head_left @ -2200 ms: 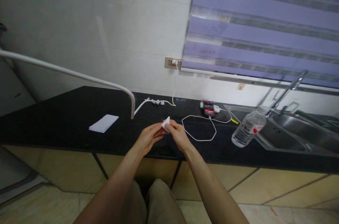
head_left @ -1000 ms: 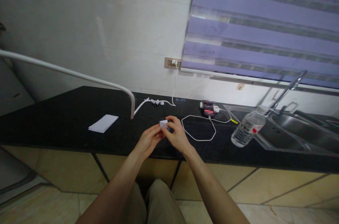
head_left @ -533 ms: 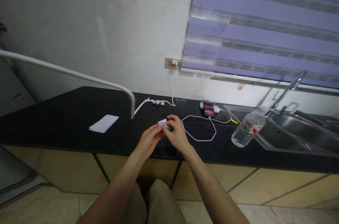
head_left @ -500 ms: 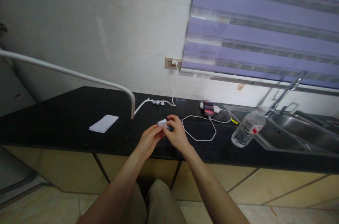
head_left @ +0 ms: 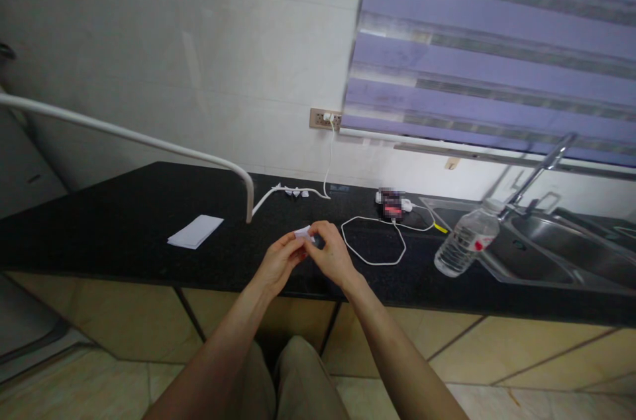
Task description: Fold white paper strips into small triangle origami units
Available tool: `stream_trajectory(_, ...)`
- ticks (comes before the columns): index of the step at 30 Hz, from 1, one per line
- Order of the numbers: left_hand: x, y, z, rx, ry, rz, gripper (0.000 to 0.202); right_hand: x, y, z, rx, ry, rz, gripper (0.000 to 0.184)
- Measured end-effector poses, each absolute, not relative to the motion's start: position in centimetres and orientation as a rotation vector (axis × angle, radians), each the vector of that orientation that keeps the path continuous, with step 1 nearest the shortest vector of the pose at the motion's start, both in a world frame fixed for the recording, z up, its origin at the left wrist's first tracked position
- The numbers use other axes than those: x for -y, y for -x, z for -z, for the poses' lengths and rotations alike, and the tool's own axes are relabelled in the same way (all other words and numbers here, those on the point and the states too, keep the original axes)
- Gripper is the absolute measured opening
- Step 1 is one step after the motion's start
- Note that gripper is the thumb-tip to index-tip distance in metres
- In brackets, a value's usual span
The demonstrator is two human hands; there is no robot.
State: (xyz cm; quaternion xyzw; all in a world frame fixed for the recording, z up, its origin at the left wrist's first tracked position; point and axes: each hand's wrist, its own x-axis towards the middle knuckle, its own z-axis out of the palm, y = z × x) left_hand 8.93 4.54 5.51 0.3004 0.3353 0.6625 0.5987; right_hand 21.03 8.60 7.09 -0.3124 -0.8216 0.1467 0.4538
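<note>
A small folded piece of white paper (head_left: 302,232) is pinched between my two hands, above the front part of the black counter. My left hand (head_left: 279,262) grips its left side with thumb and fingers. On the right side, my right hand (head_left: 330,251) holds it with bent fingers that cover part of the paper. To the left, a stack of white paper sheets (head_left: 195,232) lies flat on the counter. Several small folded paper pieces (head_left: 297,193) sit in a row farther back, beside a white cable.
A white bent rod (head_left: 149,140) reaches in from the left over the black counter (head_left: 114,228). To the right are a looped white cable (head_left: 373,263), a blurred-out device (head_left: 391,204), a clear water bottle (head_left: 464,241) and a steel sink (head_left: 541,254). An outlet (head_left: 324,118) is on the wall.
My right hand's fingers have curled in closer over the paper's right side, and the paper has tilted slightly. My left hand stays nearly in place.
</note>
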Motion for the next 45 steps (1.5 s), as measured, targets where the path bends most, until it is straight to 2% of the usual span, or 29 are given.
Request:
stream_trajectory(9,-4.4,-9.0,-5.5,-0.802,-0.633,-1.540,0.013,-8.4,-21.0,-7.1,2.006,0.775,-0.497,0.043)
stream_trajectory(13,-4.4,-9.0,-5.6,-0.809,-0.634,-1.539,0.013,-8.4,-21.1,-7.0,2.013,0.749,-0.515,0.036)
stream_trajectory(26,-4.4,-8.9,-5.4,-0.842,-0.675,-1.547,0.018,-9.2,-20.9,-5.9,1.915,0.709,-0.618,0.036)
stream_trajectory(45,-4.5,-9.2,-5.2,-0.995,-0.722,-1.663,0.024,-9.1,-20.9,-6.4,1.936,0.676,-0.668,0.026)
